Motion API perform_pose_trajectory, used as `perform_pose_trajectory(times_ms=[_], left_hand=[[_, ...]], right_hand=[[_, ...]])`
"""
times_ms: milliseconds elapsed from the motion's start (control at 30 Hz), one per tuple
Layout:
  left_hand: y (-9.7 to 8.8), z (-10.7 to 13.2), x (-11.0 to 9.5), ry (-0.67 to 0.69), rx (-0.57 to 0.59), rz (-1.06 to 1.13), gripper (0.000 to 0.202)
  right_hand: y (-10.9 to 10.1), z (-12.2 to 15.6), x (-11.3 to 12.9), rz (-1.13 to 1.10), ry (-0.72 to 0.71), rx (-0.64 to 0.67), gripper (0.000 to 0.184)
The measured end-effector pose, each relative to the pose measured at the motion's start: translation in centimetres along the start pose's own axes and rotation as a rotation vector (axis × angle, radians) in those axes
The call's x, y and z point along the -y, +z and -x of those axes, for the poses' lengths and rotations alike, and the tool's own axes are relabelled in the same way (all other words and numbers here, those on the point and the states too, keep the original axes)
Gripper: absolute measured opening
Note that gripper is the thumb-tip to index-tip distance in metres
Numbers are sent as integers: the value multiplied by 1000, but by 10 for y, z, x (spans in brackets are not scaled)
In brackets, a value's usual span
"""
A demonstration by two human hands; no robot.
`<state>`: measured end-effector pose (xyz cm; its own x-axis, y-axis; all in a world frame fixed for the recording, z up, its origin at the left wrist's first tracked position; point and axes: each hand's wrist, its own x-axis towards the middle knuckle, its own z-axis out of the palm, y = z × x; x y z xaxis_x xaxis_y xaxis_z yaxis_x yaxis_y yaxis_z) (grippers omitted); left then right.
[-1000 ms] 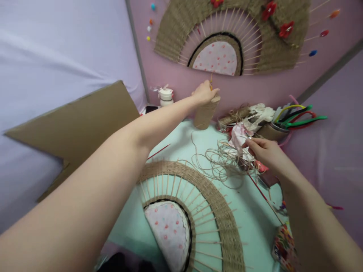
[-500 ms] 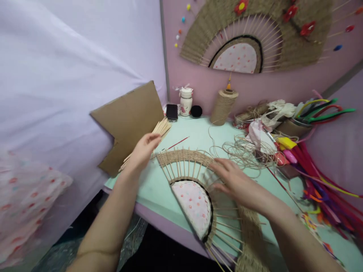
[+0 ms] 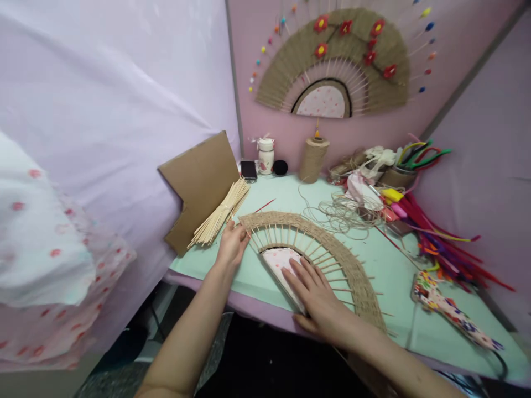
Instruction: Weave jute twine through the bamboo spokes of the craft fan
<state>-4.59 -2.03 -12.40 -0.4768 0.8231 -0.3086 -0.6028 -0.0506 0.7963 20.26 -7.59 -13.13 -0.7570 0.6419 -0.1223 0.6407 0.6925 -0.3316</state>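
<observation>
A half-round woven fan [image 3: 307, 224] lies on the table, with a twine band over thin wooden ribs and a white-pink dotted cloth [image 3: 279, 260] at its centre. My left hand [image 3: 232, 244] is at the fan's left end, thumb and fingers closed around its edge stick. Spread flat, my right hand [image 3: 317, 293] rests on the dotted cloth and the inner ribs, hiding part of them. Just beyond my left hand lies a bundle of thin wooden sticks [image 3: 222, 213], tied round its middle, against a brown cardboard piece [image 3: 199, 182].
Loose twine [image 3: 340, 215] tangles behind the fan near a twine spool [image 3: 314, 160]. At right lie coloured pipe cleaners [image 3: 443, 243] and a patterned glue gun [image 3: 456, 315]. A white bottle [image 3: 266, 156] stands at the back. A finished fan [image 3: 332, 61] hangs on the wall.
My left hand has come down from beside the stick bundle to the fan's left end. My right hand has lowered from above the woven band onto the dotted cloth. The view has shifted.
</observation>
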Motion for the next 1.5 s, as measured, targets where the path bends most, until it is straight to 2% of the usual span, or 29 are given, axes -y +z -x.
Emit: perform_pose_trajectory(times_ms=[133, 300, 400, 467, 500, 600, 667, 733, 833, 900, 1000, 1067, 1133, 1233, 1300, 1367, 1500], left_hand=[[12, -13, 7, -73, 73, 63, 25], [32, -18, 14, -121, 140, 43, 28], [36, -17, 5, -126, 153, 30, 24], [38, -16, -12, -107, 180, 19, 21], [39, -15, -24, -85, 196, 12, 21], [49, -12, -73, 12, 256, -29, 20], [63, -6, -110, 94, 332, -74, 23], [82, 1, -144, 177, 438, -135, 27], [115, 14, -179, 172, 605, -247, 35], [134, 21, -187, 120, 707, -331, 36], [152, 29, -179, 18, 862, -469, 33], [157, 33, -166, -45, 946, -531, 34], [158, 38, -151, -97, 1012, -550, 36], [156, 47, -133, -168, 1090, -550, 38], [154, 52, -125, -216, 1127, -555, 39], [152, 55, -119, -254, 1153, -557, 38], [147, 53, -110, -270, 1168, -530, 38]], right_hand=[[-5, 3, 6, 42, 30, -36, 89], [-6, -1, 14, 35, 104, -42, 89], [-16, 2, 7, -60, 27, -71, 92], [-29, 6, -7, -151, -51, -183, 86], [-38, 9, -17, -191, -74, -287, 78], [-67, 12, -51, -289, -48, -719, 49], [-86, 10, -76, -419, 14, -951, 37], [-104, 2, -98, -597, 80, -1085, 35], [-131, -17, -123, -758, 86, -1160, 37], [-152, -32, -129, -836, 23, -1159, 37], [-187, -55, -123, -1025, -133, -1083, 37], [-205, -67, -110, -1167, -230, -940, 39], [-216, -75, -94, -1266, -299, -712, 44], [-216, -76, -74, -1329, -369, -322, 53], [-211, -73, -70, -1338, -341, -155, 58], [-204, -67, -73, -1332, -251, -117, 59], [-201, -50, -87, -1257, -121, -190, 50]])
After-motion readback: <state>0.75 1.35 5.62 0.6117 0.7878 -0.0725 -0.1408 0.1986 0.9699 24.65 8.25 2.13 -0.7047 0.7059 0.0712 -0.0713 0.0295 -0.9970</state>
